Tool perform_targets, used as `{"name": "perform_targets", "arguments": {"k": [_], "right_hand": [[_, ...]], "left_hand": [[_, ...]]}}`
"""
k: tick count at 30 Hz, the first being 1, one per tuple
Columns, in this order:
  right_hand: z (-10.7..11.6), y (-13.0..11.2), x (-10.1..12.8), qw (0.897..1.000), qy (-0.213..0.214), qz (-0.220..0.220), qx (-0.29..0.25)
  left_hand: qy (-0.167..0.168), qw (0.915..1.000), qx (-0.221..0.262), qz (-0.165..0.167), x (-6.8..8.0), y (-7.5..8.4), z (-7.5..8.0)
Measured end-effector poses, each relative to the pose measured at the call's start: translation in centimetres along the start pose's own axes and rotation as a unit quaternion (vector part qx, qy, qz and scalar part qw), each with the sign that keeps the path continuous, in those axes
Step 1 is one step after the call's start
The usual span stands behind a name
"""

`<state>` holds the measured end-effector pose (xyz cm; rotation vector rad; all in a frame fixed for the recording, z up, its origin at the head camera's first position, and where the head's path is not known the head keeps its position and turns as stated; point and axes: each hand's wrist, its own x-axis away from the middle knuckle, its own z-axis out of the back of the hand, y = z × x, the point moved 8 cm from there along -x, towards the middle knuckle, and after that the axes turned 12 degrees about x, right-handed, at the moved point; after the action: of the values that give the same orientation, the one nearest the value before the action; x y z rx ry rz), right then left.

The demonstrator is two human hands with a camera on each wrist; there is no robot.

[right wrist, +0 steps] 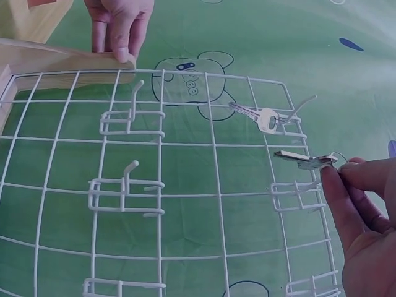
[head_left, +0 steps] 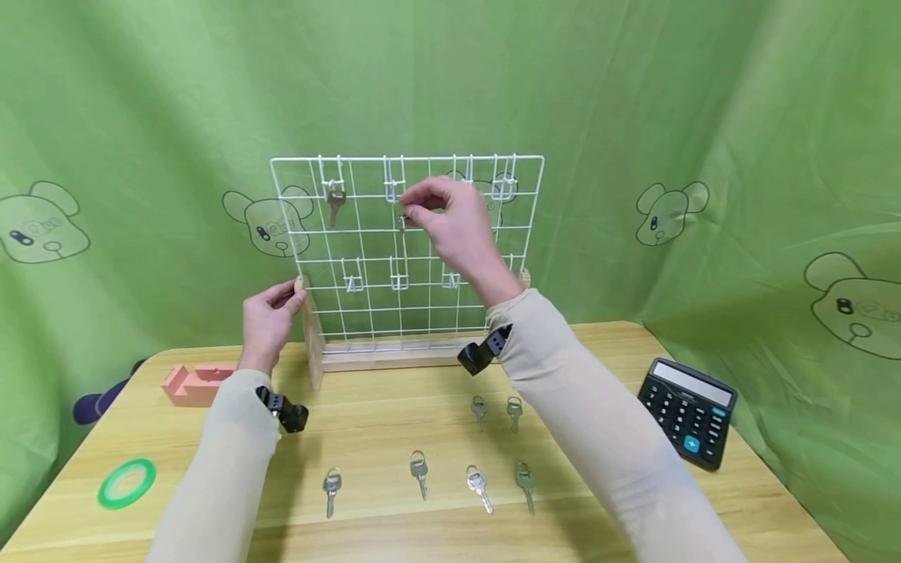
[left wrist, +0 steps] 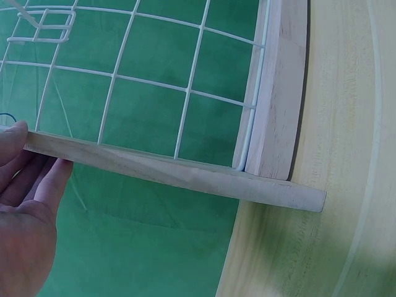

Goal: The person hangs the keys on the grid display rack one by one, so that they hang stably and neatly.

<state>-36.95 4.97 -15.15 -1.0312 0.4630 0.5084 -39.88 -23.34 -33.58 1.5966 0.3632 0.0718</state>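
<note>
Closest to my head camera are the person's pale sleeves (head_left: 598, 422), reaching in from the bottom edge, each with a small black camera (head_left: 284, 410) at the wrist. Past them, I have the right hand (head_left: 457, 223) up in front of the white wire grid (head_left: 362, 159), thumb and forefinger pinching the ring of a key (right wrist: 315, 162). That key is near the second upper hook from the left; I can't tell whether its ring touches the hook. The left hand (head_left: 269, 319) pinches the top of the wooden upright (head_left: 310, 336) at the grid's left side, and my left wrist view shows thumb and fingers on opposite faces of the wood. Another key (head_left: 336, 199) hangs from the upper hook furthest left. On the table (head_left: 380, 414) I count six more: a front row of four keys (head_left: 418, 467), with a pair of keys (head_left: 479, 408) lying further back toward the grid. A black calculator (head_left: 688, 410) lies to the right; a pink block (head_left: 190, 391) and a green ring (head_left: 105, 491) sit on the left, apart from each other.
</note>
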Motion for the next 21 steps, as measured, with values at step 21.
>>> {"name": "perform_targets", "arguments": {"k": [21], "right_hand": [[0.2, -0.7, -2.1, 0.999, 0.046, 0.001, -0.017]], "left_hand": [[-0.003, 1.0000, 0.000, -0.002, -0.1, -0.1, 0.0]]}}
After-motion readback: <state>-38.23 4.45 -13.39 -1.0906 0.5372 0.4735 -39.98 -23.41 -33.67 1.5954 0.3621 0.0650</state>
